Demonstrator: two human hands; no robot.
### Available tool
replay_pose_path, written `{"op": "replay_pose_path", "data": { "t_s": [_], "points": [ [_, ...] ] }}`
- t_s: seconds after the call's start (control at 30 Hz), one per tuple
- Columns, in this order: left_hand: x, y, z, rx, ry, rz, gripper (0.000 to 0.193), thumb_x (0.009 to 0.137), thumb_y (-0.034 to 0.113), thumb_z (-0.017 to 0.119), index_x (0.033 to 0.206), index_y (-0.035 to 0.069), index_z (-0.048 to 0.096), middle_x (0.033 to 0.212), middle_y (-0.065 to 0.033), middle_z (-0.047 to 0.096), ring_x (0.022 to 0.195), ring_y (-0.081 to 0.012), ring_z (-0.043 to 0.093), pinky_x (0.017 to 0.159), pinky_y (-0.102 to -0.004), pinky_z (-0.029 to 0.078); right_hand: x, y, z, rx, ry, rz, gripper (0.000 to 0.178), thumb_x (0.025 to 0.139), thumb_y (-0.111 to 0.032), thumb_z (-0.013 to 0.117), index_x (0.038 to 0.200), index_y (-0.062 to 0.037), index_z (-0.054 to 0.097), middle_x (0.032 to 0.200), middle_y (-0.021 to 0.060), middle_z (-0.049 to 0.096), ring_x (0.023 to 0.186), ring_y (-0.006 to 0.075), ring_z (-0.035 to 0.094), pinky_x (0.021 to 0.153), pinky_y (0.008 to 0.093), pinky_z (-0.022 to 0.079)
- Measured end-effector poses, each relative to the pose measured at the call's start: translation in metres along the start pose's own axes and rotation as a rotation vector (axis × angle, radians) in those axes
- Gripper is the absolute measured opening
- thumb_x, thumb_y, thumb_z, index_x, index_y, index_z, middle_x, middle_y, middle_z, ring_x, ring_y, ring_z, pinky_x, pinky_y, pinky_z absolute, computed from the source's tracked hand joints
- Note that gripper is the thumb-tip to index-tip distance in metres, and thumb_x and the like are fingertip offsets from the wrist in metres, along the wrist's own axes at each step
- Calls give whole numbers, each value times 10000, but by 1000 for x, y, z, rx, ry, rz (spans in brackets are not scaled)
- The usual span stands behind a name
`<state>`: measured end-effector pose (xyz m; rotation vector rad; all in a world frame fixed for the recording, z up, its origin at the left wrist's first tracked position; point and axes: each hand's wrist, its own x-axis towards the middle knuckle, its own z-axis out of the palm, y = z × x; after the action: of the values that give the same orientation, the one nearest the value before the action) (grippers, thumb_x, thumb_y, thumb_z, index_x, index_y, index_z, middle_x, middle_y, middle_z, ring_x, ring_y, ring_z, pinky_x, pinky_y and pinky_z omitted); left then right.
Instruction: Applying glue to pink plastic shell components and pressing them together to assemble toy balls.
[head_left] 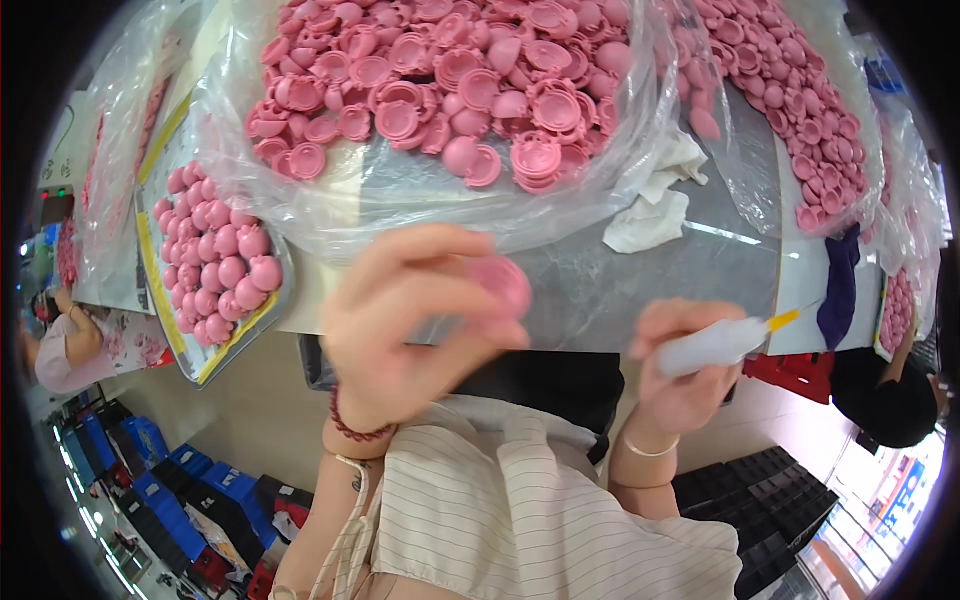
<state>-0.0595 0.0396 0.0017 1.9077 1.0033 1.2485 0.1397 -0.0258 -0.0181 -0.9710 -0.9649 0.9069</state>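
Pink shell [511, 285], yellow-tipped white bottle [708, 347]

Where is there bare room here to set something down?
The main free patch is gray tabletop, bordered by the left hand, right hand, clear plastic and crumpled tissues. A smaller one lies between those tissues and the white bottle. It is crowded beyond, where pink shells heap up, and at left, where pink balls fill the tray.

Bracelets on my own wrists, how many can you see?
2: a dark red beaded bracelet by the left hand holding a pink piece, and a pale bracelet by the right hand holding a white bottle. No others show there.
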Motion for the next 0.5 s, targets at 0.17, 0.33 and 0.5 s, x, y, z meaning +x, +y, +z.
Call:
{"op": "replay_pose_path", "data": {
  "t_s": [0.17, 0.33, 0.5],
  "points": [
    [-21, -9, 32, -446, -266, -80, 257, 584, 65, 743, 748, 2, 555, 986, -213, 534, 736, -189, 577, 638, -274, 463, -10, 10, 29, 291, -283, 39, 327, 774, -252, 543, 955, 1, 441, 864, 190, 545, 759, 228, 557, 677, 321, 471],
    [-33, 6, 45, -1002, -56, -489, 330, 634, 68, 723, 868, -26, 510, 996, -185, 545, 799, -192, 576, 678, -283, 468, -16, 15, 20, 292, -304, 57, 324, 784, -220, 535, 988, 3, 416, 860, 168, 553, 720, 211, 563, 660, 318, 471],
    [-40, 0, 39, -897, -242, -508, 469, 632, 42, 717, 1004, -39, 442, 994, -186, 548, 836, -187, 572, 696, -263, 471, -16, 4, 20, 142, -200, 152, 372, 786, -325, 538, 955, -22, 402, 787, 126, 530, 564, 141, 498, 503, 261, 426]
  ]
}}
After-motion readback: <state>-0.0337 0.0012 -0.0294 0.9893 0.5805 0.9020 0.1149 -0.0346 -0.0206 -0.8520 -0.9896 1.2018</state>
